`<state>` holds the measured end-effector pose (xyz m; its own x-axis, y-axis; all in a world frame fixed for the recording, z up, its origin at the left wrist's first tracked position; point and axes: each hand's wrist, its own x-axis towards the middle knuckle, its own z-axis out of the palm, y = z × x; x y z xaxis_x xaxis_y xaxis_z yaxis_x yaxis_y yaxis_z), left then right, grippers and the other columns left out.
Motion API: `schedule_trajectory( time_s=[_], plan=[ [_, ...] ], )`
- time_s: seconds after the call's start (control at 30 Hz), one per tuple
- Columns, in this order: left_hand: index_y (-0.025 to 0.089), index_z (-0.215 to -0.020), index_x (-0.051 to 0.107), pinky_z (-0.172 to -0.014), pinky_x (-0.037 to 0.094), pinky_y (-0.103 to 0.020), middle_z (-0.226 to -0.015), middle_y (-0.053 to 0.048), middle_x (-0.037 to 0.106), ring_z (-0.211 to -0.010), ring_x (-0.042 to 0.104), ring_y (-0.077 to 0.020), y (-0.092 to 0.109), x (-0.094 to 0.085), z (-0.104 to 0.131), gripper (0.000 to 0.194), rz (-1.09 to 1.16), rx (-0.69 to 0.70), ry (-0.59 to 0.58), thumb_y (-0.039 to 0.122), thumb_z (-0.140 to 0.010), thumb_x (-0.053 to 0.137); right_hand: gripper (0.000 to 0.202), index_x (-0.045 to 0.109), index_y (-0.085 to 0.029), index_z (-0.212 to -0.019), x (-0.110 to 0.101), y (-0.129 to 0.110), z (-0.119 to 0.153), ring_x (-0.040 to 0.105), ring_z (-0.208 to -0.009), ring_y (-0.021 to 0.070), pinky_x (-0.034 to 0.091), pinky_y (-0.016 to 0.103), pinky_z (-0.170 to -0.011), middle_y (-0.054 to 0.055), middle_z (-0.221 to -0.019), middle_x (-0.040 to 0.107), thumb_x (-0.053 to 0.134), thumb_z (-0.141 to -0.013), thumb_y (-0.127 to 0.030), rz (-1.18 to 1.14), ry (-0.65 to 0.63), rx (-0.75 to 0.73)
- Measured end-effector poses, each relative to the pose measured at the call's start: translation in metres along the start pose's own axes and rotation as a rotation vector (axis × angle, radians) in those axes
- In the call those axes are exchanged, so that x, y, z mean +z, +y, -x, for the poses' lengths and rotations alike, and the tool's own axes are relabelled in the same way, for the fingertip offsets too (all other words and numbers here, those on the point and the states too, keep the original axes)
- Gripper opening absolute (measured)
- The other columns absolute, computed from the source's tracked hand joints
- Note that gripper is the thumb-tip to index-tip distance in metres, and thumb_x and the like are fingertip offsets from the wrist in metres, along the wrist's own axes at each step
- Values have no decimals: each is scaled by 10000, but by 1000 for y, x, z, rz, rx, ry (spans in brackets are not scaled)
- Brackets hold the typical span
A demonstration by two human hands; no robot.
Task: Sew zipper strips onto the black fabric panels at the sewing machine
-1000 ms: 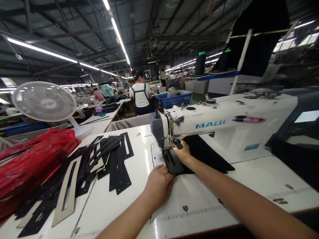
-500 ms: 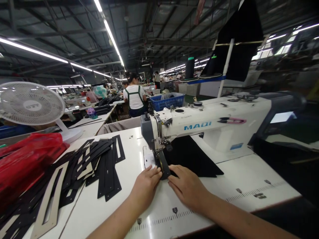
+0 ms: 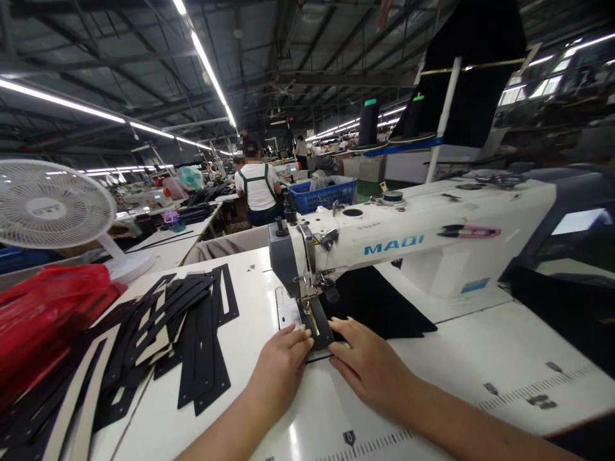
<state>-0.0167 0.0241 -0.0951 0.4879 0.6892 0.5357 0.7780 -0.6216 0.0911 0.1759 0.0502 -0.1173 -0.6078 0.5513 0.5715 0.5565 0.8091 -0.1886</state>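
Note:
Under the needle and presser foot (image 3: 306, 306) of a white sewing machine (image 3: 408, 237) lies a narrow black piece (image 3: 323, 333) with a slot, in which gold zipper teeth (image 3: 314, 320) show. My left hand (image 3: 281, 362) rests at the piece's left edge, fingertips on it and fingers laid flat. At the right edge, my right hand (image 3: 372, 362) touches the piece with outstretched, slightly spread fingers. Neither hand visibly grips it. A larger black fabric panel (image 3: 379, 304) lies behind, partly beneath the machine arm. The piece's far end is hidden by the presser foot.
Left of the machine spreads a pile of slotted black and beige strips (image 3: 202, 346). A red plastic bag (image 3: 52, 314) and a white fan (image 3: 52, 208) stand beyond it. Pink-handled thread snips (image 3: 473, 232) sit on the machine arm. A co-worker (image 3: 259, 186) sits ahead near a blue basket (image 3: 324, 194).
The view has shifted slightly, so the machine looks larger. More of the gold zipper teeth shows in front of the presser foot. Both hands stay at the black piece's edges.

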Motion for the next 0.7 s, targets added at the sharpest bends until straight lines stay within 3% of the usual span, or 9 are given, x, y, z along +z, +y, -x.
schedule_trajectory(
  time_s=[0.1, 0.23, 0.4, 0.53, 0.7],
  plan=[
    [165, -941, 646, -820, 551, -394, -914, -75, 691, -863, 656, -197, 2, -1, 2, 215, -2, 14, 40, 127, -887, 442, 179, 643, -186, -931, 2, 0, 5, 513, -1081, 244, 414, 469, -937, 127, -1127, 563, 511, -817, -143, -3, 25, -24],
    [151, -960, 636, -819, 548, -397, -922, -82, 682, -880, 646, -209, 3, -3, 1, 231, -70, 65, 0, 120, -897, 416, 191, 647, -185, -948, -1, -2, 5, 519, -1062, 253, 426, 474, -916, 132, -1121, 563, 516, -813, -146, -4, 62, -44],
    [124, -960, 629, -832, 540, -390, -902, -97, 672, -871, 642, -203, 2, -5, -1, 263, -125, 116, -51, 109, -911, 371, 201, 655, -152, -801, -14, -5, -5, 587, -795, 206, 513, 391, -730, 95, -843, 630, 464, -857, -171, -2, 140, -56],
    [124, -971, 618, -840, 534, -383, -930, -100, 665, -899, 633, -203, 1, -6, -2, 294, -151, 144, -75, 119, -928, 327, 282, 612, -87, -1071, -4, 1, -10, 580, -1008, 215, 496, 363, -873, 131, -1069, 635, 423, -862, -106, 14, 112, -124],
    [124, -976, 610, -816, 542, -366, -913, -96, 655, -893, 627, -203, -7, -2, -5, 283, -142, 160, -77, 124, -930, 331, 336, 595, -43, -1105, 13, 14, -12, 552, -1092, 224, 471, 351, -929, 158, -1148, 605, 426, -815, -25, 50, -21, -153]
  ],
)
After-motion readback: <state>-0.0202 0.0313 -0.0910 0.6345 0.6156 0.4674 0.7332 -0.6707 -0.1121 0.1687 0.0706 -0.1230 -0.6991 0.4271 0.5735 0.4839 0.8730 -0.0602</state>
